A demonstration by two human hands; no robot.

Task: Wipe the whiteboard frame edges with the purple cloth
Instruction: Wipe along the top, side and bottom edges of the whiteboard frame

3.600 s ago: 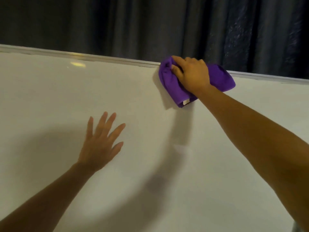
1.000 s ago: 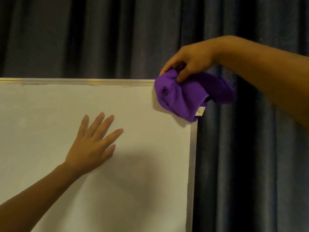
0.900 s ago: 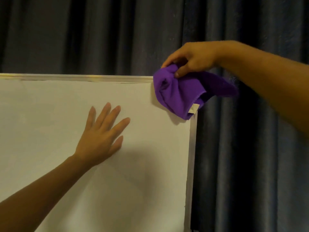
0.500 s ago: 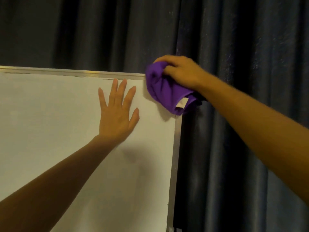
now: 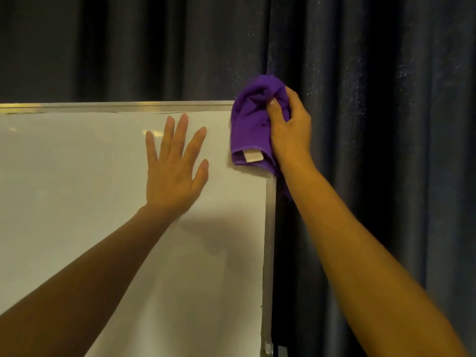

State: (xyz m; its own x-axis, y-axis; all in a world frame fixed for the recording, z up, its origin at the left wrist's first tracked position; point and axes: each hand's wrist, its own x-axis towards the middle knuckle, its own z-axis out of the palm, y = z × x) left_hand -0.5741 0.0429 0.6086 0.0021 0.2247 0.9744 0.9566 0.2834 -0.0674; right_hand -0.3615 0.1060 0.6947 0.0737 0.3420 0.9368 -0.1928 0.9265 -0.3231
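Note:
The whiteboard (image 5: 77, 202) fills the lower left, with a silver frame along its top edge (image 5: 128, 107) and right edge (image 5: 269, 240). My right hand (image 5: 288, 132) grips the bunched purple cloth (image 5: 253, 124), which is wrapped over the board's top right corner and hides it. A white label hangs at the cloth's lower hem. My left hand (image 5: 175, 166) lies flat on the white surface with fingers spread, just left of the cloth and below the top frame.
Dark pleated curtains (image 5: 373, 124) hang behind the board and to its right. A small metal bracket (image 5: 269, 350) shows at the bottom of the right frame edge.
My right hand has turned from above the corner to its right side, with the cloth now draped over the corner and the upper right edge. My left hand shifted up and right on the board.

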